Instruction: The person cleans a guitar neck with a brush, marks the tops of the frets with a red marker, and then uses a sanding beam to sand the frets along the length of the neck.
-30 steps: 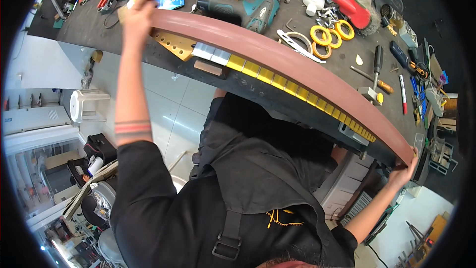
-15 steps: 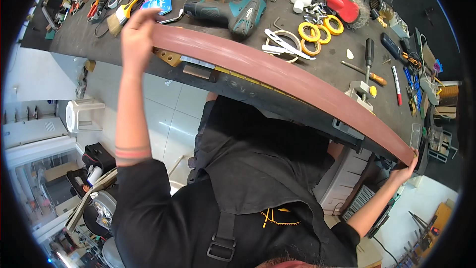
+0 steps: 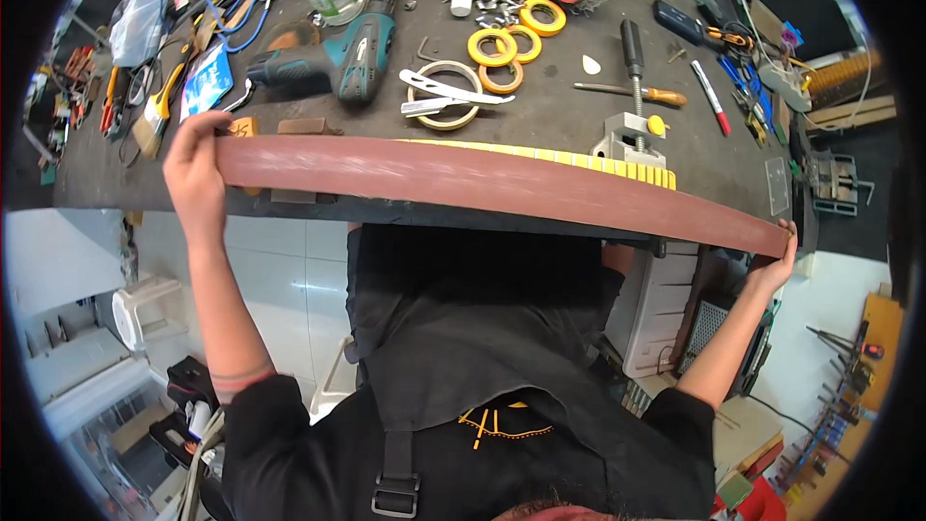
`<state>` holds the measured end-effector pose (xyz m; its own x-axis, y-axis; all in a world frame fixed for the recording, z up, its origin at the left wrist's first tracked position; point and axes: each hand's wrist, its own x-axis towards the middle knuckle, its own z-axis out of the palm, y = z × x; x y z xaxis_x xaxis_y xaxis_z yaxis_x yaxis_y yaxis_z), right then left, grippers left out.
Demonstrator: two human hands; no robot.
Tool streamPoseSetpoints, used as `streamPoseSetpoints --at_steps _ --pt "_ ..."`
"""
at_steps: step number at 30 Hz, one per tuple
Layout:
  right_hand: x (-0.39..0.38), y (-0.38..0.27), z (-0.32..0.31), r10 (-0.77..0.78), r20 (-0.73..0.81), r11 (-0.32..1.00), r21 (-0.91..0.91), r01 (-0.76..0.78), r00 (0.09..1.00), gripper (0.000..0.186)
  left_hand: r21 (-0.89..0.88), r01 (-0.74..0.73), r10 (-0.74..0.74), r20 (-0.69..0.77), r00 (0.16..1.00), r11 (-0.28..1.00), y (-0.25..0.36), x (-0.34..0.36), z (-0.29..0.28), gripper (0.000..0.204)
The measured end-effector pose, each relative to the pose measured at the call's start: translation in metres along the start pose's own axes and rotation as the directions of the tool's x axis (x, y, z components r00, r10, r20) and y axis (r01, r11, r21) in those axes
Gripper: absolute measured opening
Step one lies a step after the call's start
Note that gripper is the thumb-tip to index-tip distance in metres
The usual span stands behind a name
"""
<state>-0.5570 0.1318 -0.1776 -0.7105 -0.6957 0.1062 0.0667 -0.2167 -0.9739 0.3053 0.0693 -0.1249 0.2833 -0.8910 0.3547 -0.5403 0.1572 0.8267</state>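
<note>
A long reddish-brown strip (image 3: 463, 183), which looks like sandpaper and has pale scuffs on its face, spans most of the view along the bench's near edge. My left hand (image 3: 196, 174) is closed on its left end, fingers curled over the top. At the far right, my right hand (image 3: 777, 265) pinches the other end. Behind the strip shows the edge of a narrow board with yellow bands split by thin lines (image 3: 579, 164); the strip hides most of it. A metal screw clamp (image 3: 632, 135) with a dark handle stands beside that board.
On the dark bench (image 3: 540, 121) lie a teal cordless drill (image 3: 363, 50), yellow tape rolls (image 3: 492, 46), a white folding razor (image 3: 449, 92) on a larger ring, a file with a wooden handle (image 3: 632, 95) and a red marker (image 3: 712, 96). Left sits a paintbrush (image 3: 159, 111).
The strip's left end has come down toward me and left with my left hand, so it slopes less. More of the yellow-banded board shows behind it. The whole view has shifted too.
</note>
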Motion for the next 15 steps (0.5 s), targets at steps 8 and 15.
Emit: streamPoseSetpoints --at_steps 8,15 --pt "-0.111 0.008 0.145 0.088 0.298 0.989 0.089 -0.12 0.95 0.033 -0.04 0.13 -0.136 -0.219 0.966 0.991 -0.132 0.028 -0.196 0.025" --pt "0.026 -0.009 0.01 0.032 0.021 0.999 0.007 -0.032 0.999 0.038 -0.095 -0.108 0.112 0.036 0.993 0.99 -0.004 -0.012 0.006 0.019"
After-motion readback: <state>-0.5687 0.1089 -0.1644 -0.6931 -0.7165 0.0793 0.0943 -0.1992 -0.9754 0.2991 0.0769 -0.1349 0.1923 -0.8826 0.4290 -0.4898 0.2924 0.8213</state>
